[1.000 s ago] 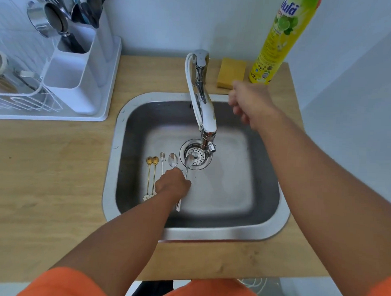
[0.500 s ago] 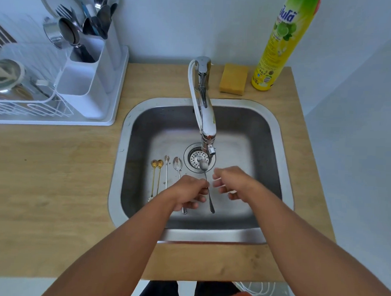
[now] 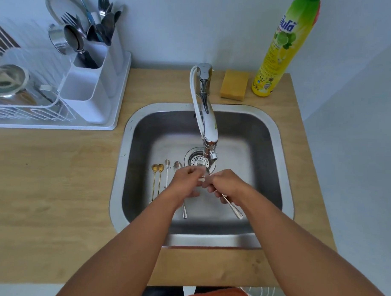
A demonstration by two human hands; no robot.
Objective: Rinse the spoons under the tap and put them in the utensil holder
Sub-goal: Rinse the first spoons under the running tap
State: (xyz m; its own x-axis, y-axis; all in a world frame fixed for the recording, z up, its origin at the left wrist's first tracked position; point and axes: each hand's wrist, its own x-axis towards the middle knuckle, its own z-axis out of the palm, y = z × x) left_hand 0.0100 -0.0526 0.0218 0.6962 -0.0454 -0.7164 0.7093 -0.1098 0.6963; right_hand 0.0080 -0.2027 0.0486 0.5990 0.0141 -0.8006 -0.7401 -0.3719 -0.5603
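Half a second ago my hands were just apart; now my left hand [image 3: 186,183] and right hand [image 3: 227,185] meet under the chrome tap [image 3: 207,124], fingers curled around one long silver spoon [image 3: 233,208], its handle trailing toward me. Four more lie in the steel sink [image 3: 267,150]: two gold-bowled spoons [image 3: 157,168] and two silver spoons [image 3: 171,164]. Beyond, on the wooden bench [image 3: 45,175], stands the white utensil holder [image 3: 90,86].
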